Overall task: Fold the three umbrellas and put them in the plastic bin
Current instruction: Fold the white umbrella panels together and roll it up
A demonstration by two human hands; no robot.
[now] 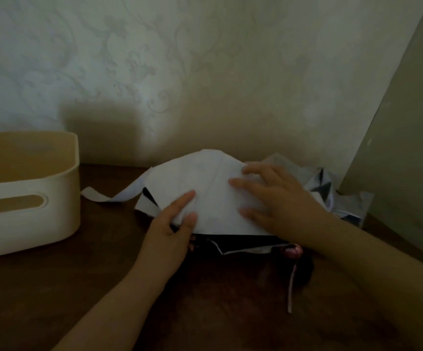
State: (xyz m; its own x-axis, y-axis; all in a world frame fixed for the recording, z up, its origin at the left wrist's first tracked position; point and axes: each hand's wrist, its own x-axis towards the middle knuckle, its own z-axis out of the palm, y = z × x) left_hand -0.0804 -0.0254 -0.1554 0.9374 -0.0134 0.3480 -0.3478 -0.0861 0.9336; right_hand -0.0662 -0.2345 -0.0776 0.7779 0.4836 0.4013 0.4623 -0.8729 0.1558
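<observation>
A white umbrella canopy (205,178) with a dark lining lies collapsed on the dark wooden table, its closing strap (96,195) trailing left. My left hand (172,229) pinches the near left edge of the white fabric between thumb and fingers. My right hand (276,198) lies flat on the canopy's right side with fingers spread. A pinkish handle (292,252) with a hanging wrist cord (291,282) pokes out under my right wrist. A second crumpled grey umbrella (337,193) lies behind to the right. The cream plastic bin (30,211) stands at the left.
A patterned wall rises directly behind the table. A tall greenish panel (403,148) leans at the right edge, close to the grey umbrella. Bare table (78,287) shows in front of the bin and near my arms.
</observation>
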